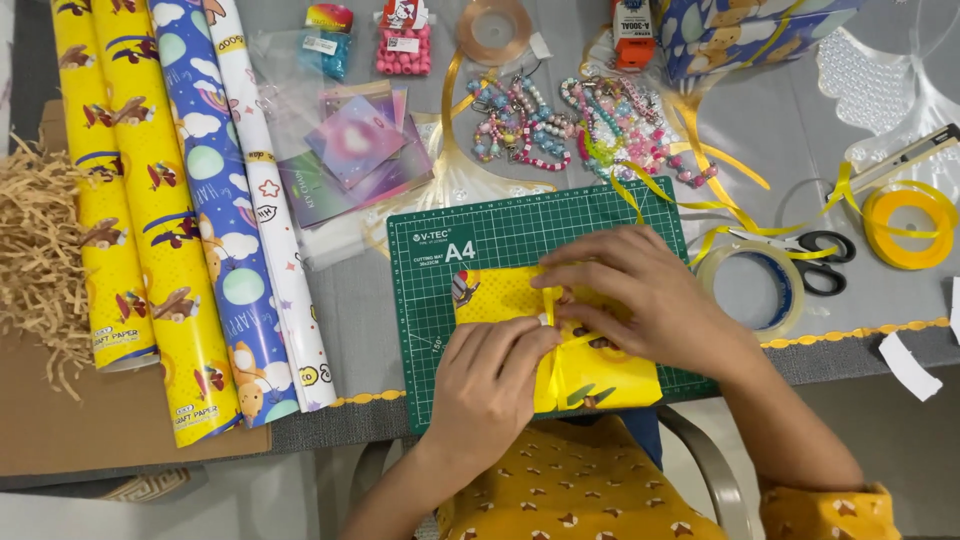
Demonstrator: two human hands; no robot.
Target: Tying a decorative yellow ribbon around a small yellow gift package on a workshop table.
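Left hand: I see my left hand pressed flat on the yellow wrapped parcel, fingers together, pinning the paper fold rather than gripping.
Right hand: my right hand lies across the parcel's top, fingertips pinching the yellow ribbon at the centre seam.
Parcel: it sits on the green cutting mat, at the near edge of the bench.
Right of the mat: a clear tape roll, black-handled scissors just beyond it, and a yellow ribbon spool further out.
Behind the mat: bead chains and shiny paper squares.
Left: rolls of wrapping paper, with shredded paper filler beside them.
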